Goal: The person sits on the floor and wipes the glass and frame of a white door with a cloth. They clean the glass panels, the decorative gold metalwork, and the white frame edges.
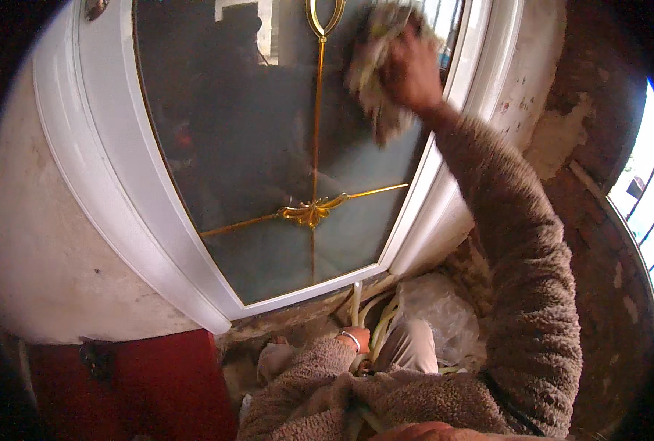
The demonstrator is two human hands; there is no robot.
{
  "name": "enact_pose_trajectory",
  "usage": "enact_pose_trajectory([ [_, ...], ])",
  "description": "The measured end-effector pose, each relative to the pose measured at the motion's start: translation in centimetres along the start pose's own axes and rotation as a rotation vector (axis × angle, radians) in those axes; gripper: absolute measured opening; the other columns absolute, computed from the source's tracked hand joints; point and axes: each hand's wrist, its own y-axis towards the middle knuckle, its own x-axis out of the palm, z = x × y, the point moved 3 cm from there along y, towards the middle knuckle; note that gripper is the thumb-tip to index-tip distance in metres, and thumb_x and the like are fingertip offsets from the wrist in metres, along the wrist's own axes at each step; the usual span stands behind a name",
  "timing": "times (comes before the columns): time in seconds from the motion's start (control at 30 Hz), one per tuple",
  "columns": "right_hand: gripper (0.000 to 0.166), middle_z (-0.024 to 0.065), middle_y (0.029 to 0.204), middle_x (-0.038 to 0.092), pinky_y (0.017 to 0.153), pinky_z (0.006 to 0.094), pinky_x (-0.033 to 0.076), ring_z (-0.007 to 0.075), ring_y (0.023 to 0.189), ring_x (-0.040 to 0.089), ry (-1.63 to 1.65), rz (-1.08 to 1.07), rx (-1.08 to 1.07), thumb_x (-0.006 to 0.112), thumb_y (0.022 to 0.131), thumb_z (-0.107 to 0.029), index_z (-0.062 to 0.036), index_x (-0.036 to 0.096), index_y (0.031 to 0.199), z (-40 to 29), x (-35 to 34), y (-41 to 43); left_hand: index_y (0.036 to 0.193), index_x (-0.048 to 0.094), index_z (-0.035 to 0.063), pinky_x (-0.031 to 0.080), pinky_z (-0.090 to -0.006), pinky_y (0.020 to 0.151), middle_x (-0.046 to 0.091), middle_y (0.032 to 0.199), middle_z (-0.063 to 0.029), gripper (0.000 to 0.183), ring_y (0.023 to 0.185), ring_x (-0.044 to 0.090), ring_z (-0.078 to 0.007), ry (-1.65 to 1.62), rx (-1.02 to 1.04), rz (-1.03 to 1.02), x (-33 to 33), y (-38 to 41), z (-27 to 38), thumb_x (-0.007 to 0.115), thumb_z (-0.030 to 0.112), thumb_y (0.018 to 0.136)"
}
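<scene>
Up at the right side of the glass pane (238, 132), my right hand (412, 71) presses a crumpled, dirty cloth (379, 93) against or close to the glass; both are blurred. The pane sits in a white door or window frame (305, 300) and has gold decorative bars (311, 214). Low down by my knee is my left hand (360, 339), with a pale band at its wrist. Its fingers are small in view and partly hidden, beside pale green stalks (384, 325); whether it holds anything does not show.
A clear plastic bag (442, 314) lies by my knee below the frame. A dark red panel or cloth (134, 386) is at the lower left. Worn plaster wall (84, 264) flanks the frame, and a barred window (644, 215) is at the far right.
</scene>
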Motion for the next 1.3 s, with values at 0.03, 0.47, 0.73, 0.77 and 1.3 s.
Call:
enact_pose_trajectory([
  [0.03, 0.043, 0.0198, 0.118, 0.050, 0.085, 0.0525, 0.042, 0.0426, 0.105, 0.050, 0.036, 0.040, 0.099, 0.069, 0.069, -0.015, -0.0057, 0.057, 0.110, 2.5, 0.6, 2.5, 0.093, 0.064, -0.0042, 0.053, -0.0474, 0.070, 0.066, 0.090, -0.0211, 0.039, 0.085, 0.065, -0.0344, 0.017, -0.002, 0.027, 0.4, 0.3, -0.1, 0.064, 0.033, 0.081],
  [0.47, 0.049, 0.0112, 0.117, 0.053, 0.095, 0.0510, 0.036, 0.0362, 0.113, 0.047, 0.180, -0.006, -0.214, 0.071, 0.064, -0.021, -0.0144, 0.062, 0.111, -11.5, 2.9, -3.4, 0.119, 0.050, -0.0010, 0.051, -0.0506, 0.080, 0.061, 0.106, -0.0196, 0.051, 0.095, 0.061, -0.0355, 0.037, -0.050, -0.112, -5.2, -4.7, 3.6, 0.062, 0.038, 0.087],
  [0.73, 0.028, 0.0168, 0.112, 0.054, 0.083, 0.0509, 0.038, 0.0355, 0.100, 0.051, 0.028, -0.047, 0.149, 0.064, 0.074, -0.023, -0.0084, 0.065, 0.099, -1.1, 2.5, 5.7, 0.117, 0.051, -0.0032, 0.050, -0.0528, 0.080, 0.060, 0.109, -0.0208, 0.048, 0.098, 0.060, -0.0376, -0.061, -0.040, 0.005, -5.4, -6.7, 2.8, 0.063, 0.032, 0.086],
  [0.77, 0.034, 0.0159, 0.108, 0.057, 0.081, 0.0500, 0.042, 0.0365, 0.097, 0.053, -0.078, 0.299, 0.229, 0.064, 0.074, -0.018, -0.0058, 0.061, 0.105, 1.9, 1.5, 7.5, 0.116, 0.052, -0.0035, 0.050, -0.0525, 0.081, 0.060, 0.109, -0.0209, 0.047, 0.099, 0.060, -0.0378, -0.050, -0.034, 0.007, -6.3, -6.9, 3.5, 0.063, 0.031, 0.086],
  [1.3, 0.044, 0.0217, 0.126, 0.048, 0.101, 0.0523, 0.031, 0.0390, 0.120, 0.041, 0.235, 0.151, -0.393, 0.053, 0.080, -0.017, 0.0007, 0.053, 0.120, -18.9, -1.8, 18.9, 0.105, 0.061, -0.0024, 0.053, -0.0512, 0.073, 0.065, 0.101, -0.0184, 0.045, 0.094, 0.063, -0.0361, -0.028, -0.002, 0.243, -3.1, -6.4, 0.7, 0.065, 0.038, 0.085],
])
